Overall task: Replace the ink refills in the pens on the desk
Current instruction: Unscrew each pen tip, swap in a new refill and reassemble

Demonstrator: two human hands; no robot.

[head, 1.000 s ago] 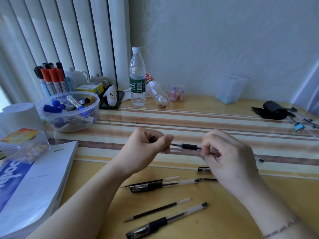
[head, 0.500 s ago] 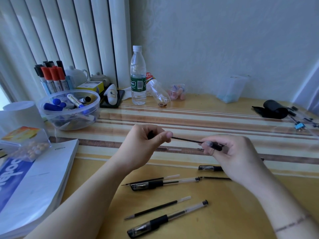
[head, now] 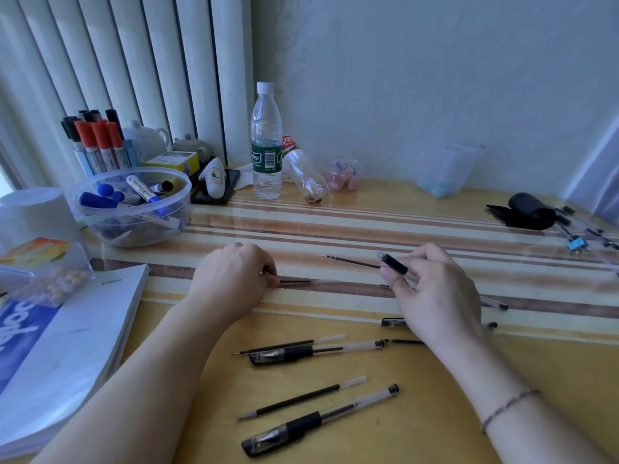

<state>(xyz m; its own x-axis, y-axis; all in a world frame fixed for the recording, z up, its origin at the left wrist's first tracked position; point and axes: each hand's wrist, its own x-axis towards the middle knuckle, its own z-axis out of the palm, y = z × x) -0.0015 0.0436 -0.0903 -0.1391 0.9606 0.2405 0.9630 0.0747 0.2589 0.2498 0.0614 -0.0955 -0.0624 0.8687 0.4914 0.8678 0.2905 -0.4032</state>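
Fingers of the right hand (head: pixel 435 293) pinch a pen barrel (head: pixel 394 263), its refill (head: pixel 351 261) jutting left. Left hand (head: pixel 234 279) curls on a second refill (head: pixel 294 281) lying on the worktop (head: pixel 368 430).

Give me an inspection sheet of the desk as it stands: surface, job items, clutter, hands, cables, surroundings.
Surface: wooden desk with a striped runner across it.
Job's things: two capped pens lie near the front, each with a loose refill beside it.
Clutter: marker bowl, water bottle, book, black pouch.
Hands: left hand pinches a thin refill down on the runner; right hand holds a pen barrel with a refill sticking out.
Cables: nothing seen.
Surroundings: vertical blinds, pale wall.
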